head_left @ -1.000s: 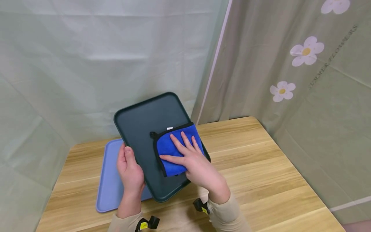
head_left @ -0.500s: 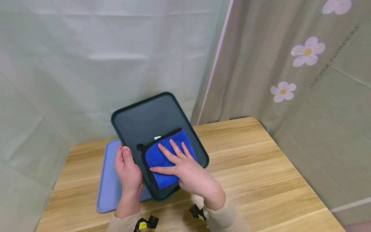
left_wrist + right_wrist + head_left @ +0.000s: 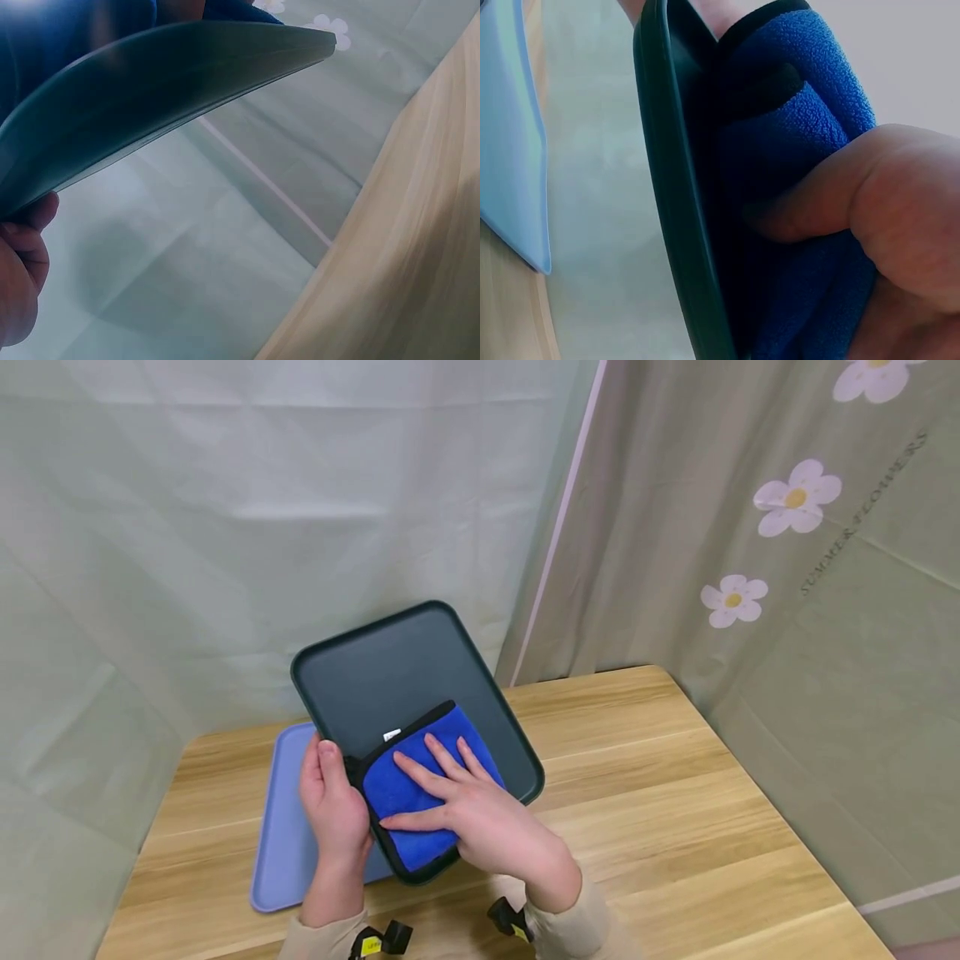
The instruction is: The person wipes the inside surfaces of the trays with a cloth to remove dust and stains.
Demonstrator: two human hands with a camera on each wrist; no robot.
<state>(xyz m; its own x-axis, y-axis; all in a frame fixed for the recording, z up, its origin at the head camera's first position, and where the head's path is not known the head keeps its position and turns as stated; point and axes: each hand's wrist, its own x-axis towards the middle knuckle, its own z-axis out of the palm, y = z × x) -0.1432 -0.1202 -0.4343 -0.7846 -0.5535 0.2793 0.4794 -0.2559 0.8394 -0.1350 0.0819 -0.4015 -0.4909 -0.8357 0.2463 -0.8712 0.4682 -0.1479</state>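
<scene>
A dark green tray [image 3: 390, 681] is held tilted above the table by my left hand [image 3: 333, 802], which grips its left edge with the thumb over the rim. In the left wrist view, curled fingertips [image 3: 46, 211] show under the tray's edge. My right hand [image 3: 491, 818] presses a folded blue cloth [image 3: 405, 781] with black trim flat against the tray's inner face, fingers spread and straight. The cloth covers the lower left part of the tray. The right wrist view shows the thumb [image 3: 810, 202] lying against the cloth's folded layers.
A light blue tray [image 3: 285, 827] lies on the wooden table [image 3: 675, 810], partly hidden behind the green tray and left arm. Pale curtains [image 3: 262, 510] stand at the back, and a flowered curtain [image 3: 825, 652] on the right.
My right hand has slid the blue cloth down and to the left across the green tray, up to the left rim near my left hand. The left hand keeps its grip, nearly still.
</scene>
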